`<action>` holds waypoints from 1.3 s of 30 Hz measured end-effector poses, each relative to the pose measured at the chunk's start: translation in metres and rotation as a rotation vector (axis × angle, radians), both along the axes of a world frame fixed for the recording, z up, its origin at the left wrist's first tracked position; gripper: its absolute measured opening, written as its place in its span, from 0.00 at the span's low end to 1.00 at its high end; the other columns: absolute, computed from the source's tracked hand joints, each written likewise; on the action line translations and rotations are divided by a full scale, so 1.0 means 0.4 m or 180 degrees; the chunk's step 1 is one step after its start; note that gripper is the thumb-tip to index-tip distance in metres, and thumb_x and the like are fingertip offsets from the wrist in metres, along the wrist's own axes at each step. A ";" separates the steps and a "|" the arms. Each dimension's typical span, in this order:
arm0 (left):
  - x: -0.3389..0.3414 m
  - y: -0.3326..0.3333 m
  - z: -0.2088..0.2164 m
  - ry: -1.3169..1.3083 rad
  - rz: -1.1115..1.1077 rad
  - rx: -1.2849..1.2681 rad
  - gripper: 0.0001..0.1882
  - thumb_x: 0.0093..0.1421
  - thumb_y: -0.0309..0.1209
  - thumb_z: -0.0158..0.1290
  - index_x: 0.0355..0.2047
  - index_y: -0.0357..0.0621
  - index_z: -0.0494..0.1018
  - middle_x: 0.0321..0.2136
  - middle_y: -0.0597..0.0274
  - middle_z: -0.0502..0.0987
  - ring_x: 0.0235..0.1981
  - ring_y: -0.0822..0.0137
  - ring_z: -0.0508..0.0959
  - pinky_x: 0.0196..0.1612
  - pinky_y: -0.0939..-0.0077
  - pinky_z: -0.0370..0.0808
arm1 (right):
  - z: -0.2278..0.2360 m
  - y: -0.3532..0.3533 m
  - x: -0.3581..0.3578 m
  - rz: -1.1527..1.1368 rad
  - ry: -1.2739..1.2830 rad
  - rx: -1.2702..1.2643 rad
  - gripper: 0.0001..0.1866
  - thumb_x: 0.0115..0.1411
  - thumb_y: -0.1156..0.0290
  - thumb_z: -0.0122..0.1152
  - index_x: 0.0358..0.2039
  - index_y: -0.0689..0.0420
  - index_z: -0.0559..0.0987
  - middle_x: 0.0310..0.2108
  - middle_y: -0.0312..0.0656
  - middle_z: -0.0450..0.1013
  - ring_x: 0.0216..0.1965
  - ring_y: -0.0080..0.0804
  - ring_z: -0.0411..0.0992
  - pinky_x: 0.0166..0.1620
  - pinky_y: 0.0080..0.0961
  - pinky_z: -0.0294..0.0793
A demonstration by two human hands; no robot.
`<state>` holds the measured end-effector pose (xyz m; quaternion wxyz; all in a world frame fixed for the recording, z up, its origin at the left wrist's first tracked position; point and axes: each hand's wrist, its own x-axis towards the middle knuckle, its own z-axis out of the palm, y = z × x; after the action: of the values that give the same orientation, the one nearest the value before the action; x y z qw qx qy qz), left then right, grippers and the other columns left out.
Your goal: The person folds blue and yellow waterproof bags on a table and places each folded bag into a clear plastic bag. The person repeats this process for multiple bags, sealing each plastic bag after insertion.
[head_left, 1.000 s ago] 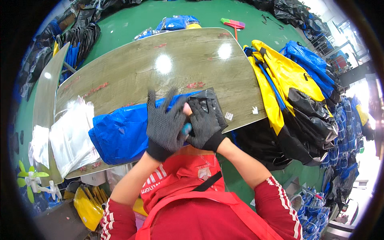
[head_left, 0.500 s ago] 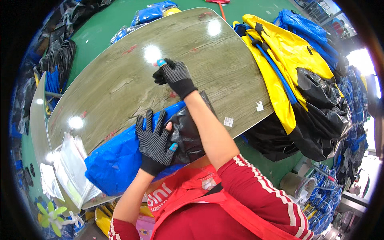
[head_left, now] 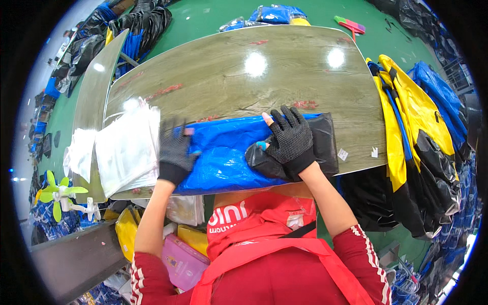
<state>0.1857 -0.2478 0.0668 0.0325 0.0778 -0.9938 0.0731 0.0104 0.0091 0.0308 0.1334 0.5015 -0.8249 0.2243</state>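
Note:
A folded, shiny bundle of blue and black material [head_left: 218, 152] lies along the near edge of the wood-grain table. It looks like a waterproof bag. My left hand [head_left: 175, 152], in a black dotted glove, is at the bundle's blue left end. Motion blurs its fingers, but they look stretched out. On the right, my right hand [head_left: 292, 140] lies over the black part, palm down with fingers extended. Its bare thumb tip is out to the side, and a bit of light blue shows at a fingertip.
Clear plastic bags [head_left: 129, 147] are piled left of the bundle. Yellow and black bags [head_left: 419, 112] hang at the table's right edge. A small green-bladed fan [head_left: 60, 195] stands at the near left. Packed blue bundles [head_left: 274, 14] sit beyond the far edge.
My right hand has come back from the table's middle onto the black part. My left hand has moved left along the blue part. The bundle now lies straighter, and the view has shifted.

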 end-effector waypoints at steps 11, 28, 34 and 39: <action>0.315 -0.025 -0.185 0.1434 0.1566 0.3915 0.43 0.60 0.40 0.58 0.67 0.35 0.48 0.65 0.48 0.55 0.65 0.57 0.58 0.64 0.67 0.58 | -0.071 -0.188 0.203 -0.0078 -0.0108 0.0724 0.28 0.59 0.52 0.52 0.61 0.36 0.69 0.58 0.58 0.65 0.61 0.60 0.59 0.65 0.66 0.38; -0.183 0.338 0.103 0.1017 -0.1656 0.2098 0.38 0.58 0.55 0.52 0.65 0.52 0.61 0.66 0.40 0.53 0.66 0.39 0.54 0.65 0.50 0.53 | -0.242 0.036 0.253 0.0728 -0.3488 -0.2301 0.24 0.68 0.64 0.47 0.62 0.57 0.62 0.60 0.48 0.64 0.62 0.42 0.61 0.65 0.36 0.59; -0.370 0.433 0.003 0.0236 -0.1973 0.0811 0.28 0.58 0.41 0.50 0.60 0.53 0.67 0.66 0.48 0.57 0.69 0.44 0.50 0.66 0.41 0.44 | -0.205 0.089 0.277 -0.0172 -0.3518 -0.2336 0.21 0.64 0.64 0.52 0.55 0.58 0.69 0.53 0.52 0.69 0.54 0.46 0.67 0.58 0.37 0.65; -0.322 0.459 -0.032 0.0449 -0.1986 0.1056 0.29 0.54 0.39 0.53 0.58 0.53 0.68 0.63 0.47 0.61 0.68 0.46 0.53 0.63 0.32 0.47 | 0.044 0.271 0.288 -0.0478 -0.4223 -0.0097 0.15 0.57 0.64 0.58 0.44 0.57 0.76 0.36 0.56 0.74 0.39 0.50 0.74 0.42 0.42 0.72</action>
<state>0.0570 -0.0644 0.0540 0.1086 -0.2202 -0.9633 -0.1082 0.1256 0.1175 0.0483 -0.3800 0.1964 -0.7615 0.4870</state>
